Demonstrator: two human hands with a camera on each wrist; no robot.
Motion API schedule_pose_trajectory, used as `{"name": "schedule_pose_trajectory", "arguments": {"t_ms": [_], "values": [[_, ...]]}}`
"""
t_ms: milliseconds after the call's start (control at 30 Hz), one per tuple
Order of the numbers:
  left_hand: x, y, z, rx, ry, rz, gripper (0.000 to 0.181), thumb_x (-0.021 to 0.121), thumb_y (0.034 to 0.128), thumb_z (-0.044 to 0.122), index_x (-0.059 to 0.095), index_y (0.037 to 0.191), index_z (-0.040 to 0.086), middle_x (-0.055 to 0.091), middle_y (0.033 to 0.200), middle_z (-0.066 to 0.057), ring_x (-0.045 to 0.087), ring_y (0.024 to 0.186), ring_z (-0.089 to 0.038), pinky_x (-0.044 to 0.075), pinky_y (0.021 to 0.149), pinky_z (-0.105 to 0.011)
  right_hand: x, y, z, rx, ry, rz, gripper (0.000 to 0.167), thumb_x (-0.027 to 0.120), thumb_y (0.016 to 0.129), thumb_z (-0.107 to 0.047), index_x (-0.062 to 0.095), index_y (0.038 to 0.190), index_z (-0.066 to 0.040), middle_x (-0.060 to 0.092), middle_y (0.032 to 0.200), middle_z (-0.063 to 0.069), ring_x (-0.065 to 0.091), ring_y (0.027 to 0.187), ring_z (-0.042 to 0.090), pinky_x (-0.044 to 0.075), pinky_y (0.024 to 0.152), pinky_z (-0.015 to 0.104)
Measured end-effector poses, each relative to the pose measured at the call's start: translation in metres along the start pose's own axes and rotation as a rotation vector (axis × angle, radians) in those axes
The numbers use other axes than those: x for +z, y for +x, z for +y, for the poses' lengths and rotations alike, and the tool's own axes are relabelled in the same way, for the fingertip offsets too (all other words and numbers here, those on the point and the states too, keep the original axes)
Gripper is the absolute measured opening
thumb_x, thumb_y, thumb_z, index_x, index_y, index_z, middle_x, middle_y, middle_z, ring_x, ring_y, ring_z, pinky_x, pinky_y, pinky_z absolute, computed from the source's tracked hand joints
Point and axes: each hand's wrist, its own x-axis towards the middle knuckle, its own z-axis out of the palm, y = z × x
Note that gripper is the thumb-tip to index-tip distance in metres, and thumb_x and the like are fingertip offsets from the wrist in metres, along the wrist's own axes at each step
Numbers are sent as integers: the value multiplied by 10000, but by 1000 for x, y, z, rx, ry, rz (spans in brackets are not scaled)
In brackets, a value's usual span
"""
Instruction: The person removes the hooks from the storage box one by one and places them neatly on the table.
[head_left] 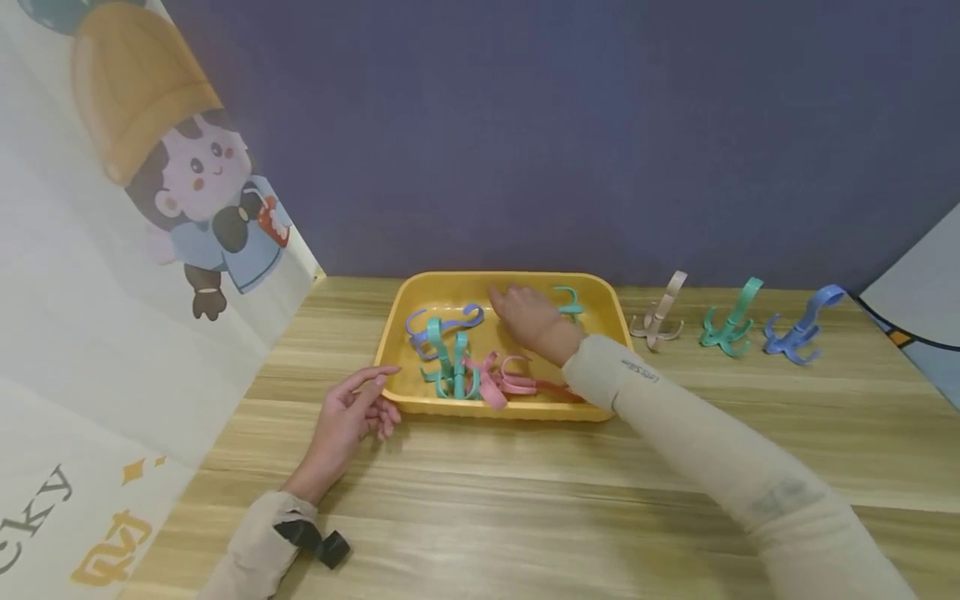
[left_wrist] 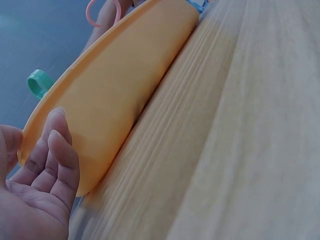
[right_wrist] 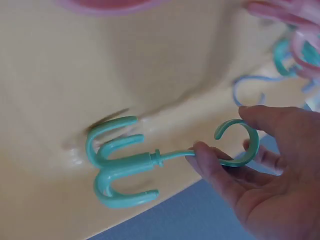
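At the back right inside the yellow basket (head_left: 510, 415), my right hand (head_left: 534, 321) holds a green multi-prong hook (head_left: 570, 308) by its curled end. The right wrist view shows this hook (right_wrist: 127, 165) with its prongs pointing back toward the right hand (right_wrist: 270, 165). My left hand (head_left: 345, 429) is at the basket's front left corner, its index finger over the rim and the other fingers loosely bent. In the left wrist view, the left hand (left_wrist: 45, 175) lies against the basket's outer wall (left_wrist: 125, 75).
In the basket are a blue hook (head_left: 450, 323), green hooks (head_left: 460, 367) at the front left and pink hooks (head_left: 492, 383) at the front. To its right, a beige hook (head_left: 660, 312), a green hook (head_left: 731, 321) and a blue hook (head_left: 802, 327) stand in a row on the wooden table (head_left: 525, 500).
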Motion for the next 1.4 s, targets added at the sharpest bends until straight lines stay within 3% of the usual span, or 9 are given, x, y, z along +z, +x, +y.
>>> {"name": "schedule_pose_trajectory", "arguments": {"t_ms": [67, 133, 300, 567, 733, 933, 1167, 1400], "values": [[0, -1, 0, -1, 0, 4, 475, 535, 1048, 253, 495, 1322, -133, 678, 684, -112, 600, 525, -166, 491, 448, -237, -9, -3, 3, 7, 85, 14, 435, 582, 943, 10, 417, 1346, 26, 639, 948, 228, 648, 680, 293, 548, 524, 360], [0, -1, 1, -1, -2, 5, 474, 534, 1049, 251, 494, 1321, -135, 678, 684, -111, 600, 526, -167, 492, 450, -238, -19, -6, 9, 15, 202, 35, 416, 593, 959, -42, 395, 1316, 33, 620, 868, 206, 589, 581, 250, 478, 475, 332], [0, -2, 2, -9, -1, 8, 480, 535, 1048, 255, 492, 1324, -136, 679, 687, -114, 601, 527, -169, 492, 449, -237, -36, -15, 28, 21, 372, 93, 224, 620, 981, -99, 451, 1099, -12, 557, 717, 79, 533, 570, 186, 430, 556, 336], [1, 0, 1, -13, -10, 11, 481, 543, 1045, 257, 498, 1322, -132, 682, 683, -110, 603, 523, -166, 490, 449, -234, -50, -43, 51, 78, 403, 106, 290, 610, 1009, -224, 463, 1176, -37, 608, 730, 62, 569, 536, 179, 479, 535, 348], [1, 0, 1, -13, -13, 9, 482, 543, 1045, 258, 495, 1324, -133, 680, 683, -110, 601, 524, -165, 487, 447, -232, -57, -66, 51, 43, 395, 207, 363, 632, 996, -196, 434, 1255, -36, 641, 817, 80, 617, 626, 202, 521, 579, 361], [0, -1, 0, -9, -23, -12, 470, 535, 1048, 250, 494, 1329, -124, 683, 696, -102, 606, 535, -159, 497, 458, -229, -63, -93, 45, 16, 414, 370, 408, 627, 992, -136, 404, 1316, -30, 621, 1150, 173, 644, 794, 245, 548, 669, 395], [0, -2, 0, -34, -34, -13, 484, 537, 1047, 261, 481, 1341, -119, 683, 702, -99, 610, 543, -159, 502, 466, -232, -61, -117, 41, 28, 413, 552, 238, 680, 953, -107, 540, 1123, -17, 656, 971, 128, 678, 856, 288, 589, 717, 425], [1, -2, 2, -43, -20, 15, 491, 546, 1043, 269, 483, 1339, -117, 678, 687, -98, 600, 529, -158, 490, 456, -226, -61, -132, 40, -3, 361, 704, 224, 704, 917, -64, 590, 1094, 11, 669, 945, 136, 675, 813, 287, 591, 682, 427]]}}
